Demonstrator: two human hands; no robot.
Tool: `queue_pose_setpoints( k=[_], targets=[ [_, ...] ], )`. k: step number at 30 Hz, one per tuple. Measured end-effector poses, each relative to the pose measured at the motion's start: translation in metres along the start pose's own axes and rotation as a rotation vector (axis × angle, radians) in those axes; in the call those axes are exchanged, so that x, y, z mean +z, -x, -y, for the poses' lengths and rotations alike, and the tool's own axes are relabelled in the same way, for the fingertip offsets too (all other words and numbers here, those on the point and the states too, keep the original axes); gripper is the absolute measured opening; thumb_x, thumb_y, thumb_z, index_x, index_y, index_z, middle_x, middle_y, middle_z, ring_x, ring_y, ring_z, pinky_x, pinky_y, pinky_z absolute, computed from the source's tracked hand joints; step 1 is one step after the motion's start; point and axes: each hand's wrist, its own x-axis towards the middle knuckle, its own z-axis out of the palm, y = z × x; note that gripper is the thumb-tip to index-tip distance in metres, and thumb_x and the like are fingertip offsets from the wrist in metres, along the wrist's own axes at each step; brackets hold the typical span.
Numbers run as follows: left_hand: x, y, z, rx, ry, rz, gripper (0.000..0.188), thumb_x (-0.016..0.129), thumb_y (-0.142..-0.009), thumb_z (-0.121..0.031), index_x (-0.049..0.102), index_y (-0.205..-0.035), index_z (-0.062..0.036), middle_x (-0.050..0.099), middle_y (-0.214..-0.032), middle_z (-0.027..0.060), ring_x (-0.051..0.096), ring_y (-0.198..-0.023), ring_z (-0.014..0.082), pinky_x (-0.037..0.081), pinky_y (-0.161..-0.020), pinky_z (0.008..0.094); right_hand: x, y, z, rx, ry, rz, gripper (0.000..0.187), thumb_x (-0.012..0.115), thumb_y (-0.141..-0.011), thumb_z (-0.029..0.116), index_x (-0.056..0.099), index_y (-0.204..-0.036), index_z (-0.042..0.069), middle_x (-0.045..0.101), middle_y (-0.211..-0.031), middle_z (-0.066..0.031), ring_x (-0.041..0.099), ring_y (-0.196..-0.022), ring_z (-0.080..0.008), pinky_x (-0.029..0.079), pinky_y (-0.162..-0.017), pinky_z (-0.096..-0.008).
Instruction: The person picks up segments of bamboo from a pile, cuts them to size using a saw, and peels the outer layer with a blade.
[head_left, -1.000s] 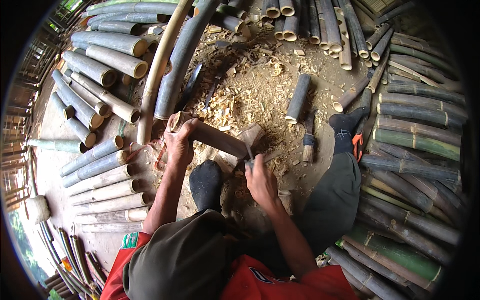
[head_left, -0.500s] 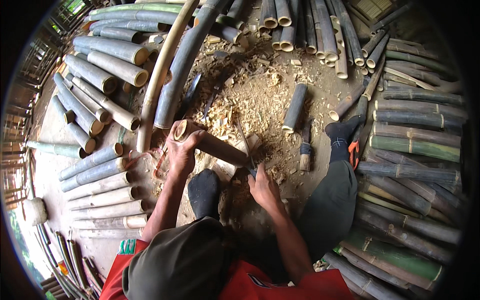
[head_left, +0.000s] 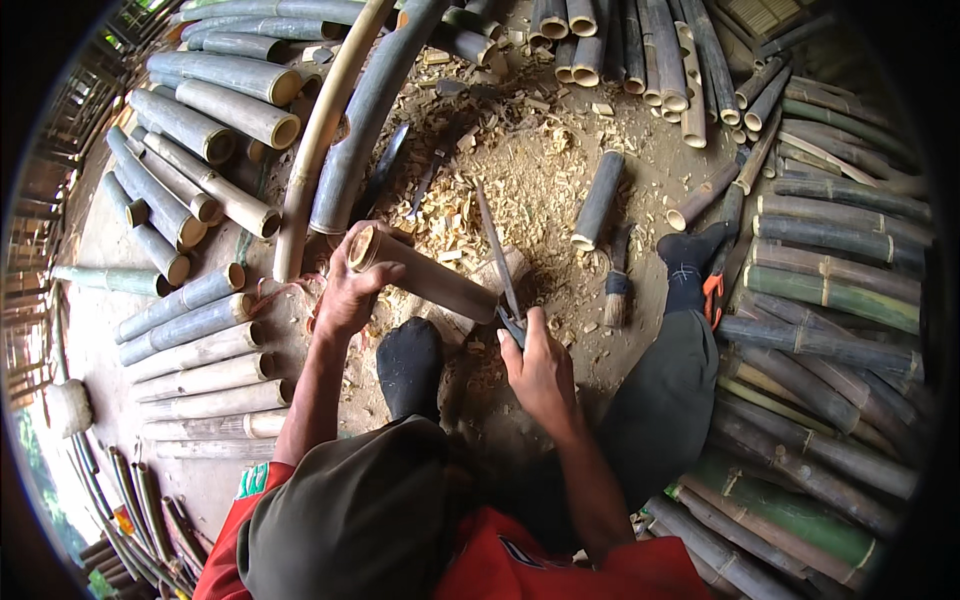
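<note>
My left hand (head_left: 352,283) is closed round the left end of a short brown bamboo tube (head_left: 430,276), whose pale cut rim faces up beside my thumb. The tube slopes down to the right, over a pale wooden block (head_left: 440,315). In my right hand (head_left: 538,372) is a knife (head_left: 497,252); its handle is mostly covered by my fingers. The long blade points up and away, close by the tube's right end; whether they touch I cannot tell. My left foot (head_left: 409,367), in a dark sock, stands just below the tube.
Wood shavings (head_left: 450,225) cover the ground ahead. A dark bamboo piece (head_left: 598,200) and a brush-like tool (head_left: 618,282) lie to the right. Long poles (head_left: 365,130) slant at the upper left. Cut bamboo (head_left: 195,313) is stacked left and right (head_left: 840,275).
The knife blade has swung more upright and shows more clearly beside the tube's right end. My right hand has turned and shifted slightly right. The left hand still grips the tube.
</note>
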Motion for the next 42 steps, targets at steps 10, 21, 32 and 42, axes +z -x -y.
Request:
queue_pose_setpoints(
  k=[10,21,32,42],
  targets=[
    [0.019,0.006,0.008,-0.028,0.327,-0.324,0.057,0.087,-0.077,-0.018,0.06,-0.126,-0.0026,0.067,-0.106,0.0056,0.068,-0.094,0.0159,0.059,-0.085,0.0359,0.025,0.003,-0.034,0.099,0.129,0.026,0.031,0.064,-0.102,0.024,0.047,-0.113,0.001,0.07,-0.088,-0.0289,0.07,-0.082,-0.048,0.055,-0.068,-0.0555],
    [0.02,-0.013,0.021,0.122,0.046,-0.299,0.042,0.084,-0.077,-0.002,0.064,-0.114,-0.0022,0.07,-0.099,0.0059,0.069,-0.089,0.0154,0.057,-0.084,0.0306,0.044,-0.013,-0.043,0.064,0.012,-0.053,0.026,0.07,-0.1,0.018,0.052,-0.109,0.002,0.069,-0.082,-0.0221,0.07,-0.076,-0.0454,0.054,-0.064,-0.0499],
    [0.016,-0.007,0.006,0.112,0.005,-0.137,0.045,0.084,-0.075,-0.004,0.063,-0.115,-0.0033,0.07,-0.104,0.0065,0.068,-0.098,0.017,0.055,-0.09,0.0328,0.012,-0.007,0.002,-0.085,-0.188,-0.157,0.032,0.066,-0.101,0.02,0.048,-0.118,0.001,0.068,-0.081,-0.0245,0.071,-0.078,-0.0464,0.054,-0.065,-0.0547],
    [-0.008,0.002,-0.006,0.045,-0.165,0.004,0.054,0.084,-0.07,-0.005,0.061,-0.119,-0.0059,0.07,-0.11,0.007,0.067,-0.103,0.017,0.054,-0.094,0.0322,-0.015,-0.008,0.025,-0.086,-0.17,-0.168,0.036,0.067,-0.102,0.024,0.052,-0.12,-0.003,0.068,-0.086,-0.0267,0.07,-0.08,-0.0453,0.056,-0.066,-0.0494]
  ],
)
